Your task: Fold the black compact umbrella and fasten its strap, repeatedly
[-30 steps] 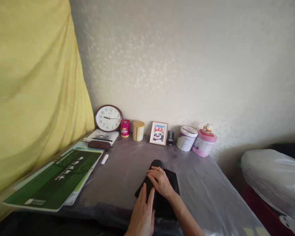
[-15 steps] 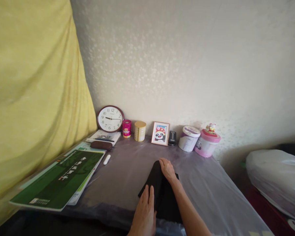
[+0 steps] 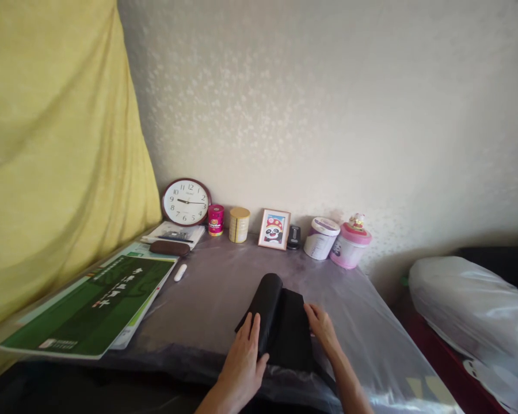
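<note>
A piece of black sheet material [image 3: 291, 336], which looks like cloth, lies near the table's front edge. Its left part forms a thick roll [image 3: 265, 305], and the right part spreads flat. My left hand [image 3: 244, 359] rests along the lower left side of the roll, fingers stretched out and thumb apart. At the flat part's right edge, my right hand [image 3: 322, 328] has its thumb and fingers closed on the material. A dark strip [image 3: 326, 379] hangs below the right wrist. Whether anything is inside the roll cannot be seen.
Green book [image 3: 86, 310], brown case [image 3: 170, 248] and white stick-shaped item [image 3: 180, 272] lie left. Along the wall stand a clock [image 3: 186, 201], pink can [image 3: 216, 220], yellow-lidded can [image 3: 239, 225], panda picture [image 3: 274, 229], black object [image 3: 294, 237] and two tubs [image 3: 322, 238].
My right hand has moved from the top of the roll to the flat part's right edge. More of the flat part shows. My left hand stays beside the roll. The view has shifted slightly.
</note>
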`<state>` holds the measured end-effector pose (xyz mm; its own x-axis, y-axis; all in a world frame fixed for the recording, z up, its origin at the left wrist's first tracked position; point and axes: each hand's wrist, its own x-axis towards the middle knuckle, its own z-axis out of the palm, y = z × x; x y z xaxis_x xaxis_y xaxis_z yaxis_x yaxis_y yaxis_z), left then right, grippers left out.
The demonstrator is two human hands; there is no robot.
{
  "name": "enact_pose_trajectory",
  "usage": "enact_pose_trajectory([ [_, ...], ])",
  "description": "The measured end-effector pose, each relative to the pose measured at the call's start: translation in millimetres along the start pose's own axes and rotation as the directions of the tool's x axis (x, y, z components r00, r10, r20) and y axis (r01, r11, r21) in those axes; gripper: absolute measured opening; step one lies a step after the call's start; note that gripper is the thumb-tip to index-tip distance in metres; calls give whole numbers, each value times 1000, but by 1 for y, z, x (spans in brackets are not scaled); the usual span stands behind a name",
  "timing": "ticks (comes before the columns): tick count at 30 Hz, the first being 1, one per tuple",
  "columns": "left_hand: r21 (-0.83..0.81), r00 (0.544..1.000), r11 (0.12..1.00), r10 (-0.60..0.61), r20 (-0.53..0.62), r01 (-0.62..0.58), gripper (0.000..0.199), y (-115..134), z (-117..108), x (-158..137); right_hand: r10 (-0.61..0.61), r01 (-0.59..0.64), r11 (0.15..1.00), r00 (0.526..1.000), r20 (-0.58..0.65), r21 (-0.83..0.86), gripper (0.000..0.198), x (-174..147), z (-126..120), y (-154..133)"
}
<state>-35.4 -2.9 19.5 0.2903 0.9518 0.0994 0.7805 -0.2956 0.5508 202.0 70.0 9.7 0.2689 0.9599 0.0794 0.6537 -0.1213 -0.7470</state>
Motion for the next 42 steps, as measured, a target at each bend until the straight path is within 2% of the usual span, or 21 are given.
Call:
enact_pose_trajectory([
  [2, -30, 1000, 1000, 9, 30, -8, 73, 0, -4, -1, -46, 46, 999, 999, -23, 8, 44, -5, 2, -6],
  [5, -34, 998, 999, -24, 60, 26, 82, 2, -7, -3, -50, 51, 999, 998, -29, 19, 43, -9, 3, -14],
  [8, 6, 997, 998, -63, 51, 63, 88, 3, -6, -5, -69, 69, 994, 998, 4, 83, 38, -11, 2, -25],
  [12, 52, 998, 997, -58, 40, 56, 87, 4, -3, -5, -138, 133, 978, 990, 22, 162, 37, -9, 5, -46],
  [21, 110, 996, 992, -70, 61, 63, 88, 6, -5, -4, -111, 90, 978, 989, 102, 186, 38, 6, 49, -94],
  [26, 130, 994, 989, -76, 72, 66, 86, 6, -7, -3, -72, 61, 995, 988, 138, 85, 35, 12, 65, -101],
  [32, 109, 996, 992, -71, 44, 66, 74, 3, -3, -3, -74, 56, 995, 967, 243, 81, 30, 11, 72, -105],
  [35, 71, 996, 993, -91, 16, 89, 81, 0, 0, -3, -90, 62, 993, 944, 319, 97, 27, 8, 72, -109],
  [38, 21, 994, 994, -112, -6, 112, 86, -5, 4, -6, -132, 104, 990, 930, 344, 99, 18, 3, 70, -113],
  [42, -19, 997, 999, -47, -56, 46, 93, -9, 2, -13, -196, 179, 981, 921, 337, 80, 16, -5, 64, -119],
])
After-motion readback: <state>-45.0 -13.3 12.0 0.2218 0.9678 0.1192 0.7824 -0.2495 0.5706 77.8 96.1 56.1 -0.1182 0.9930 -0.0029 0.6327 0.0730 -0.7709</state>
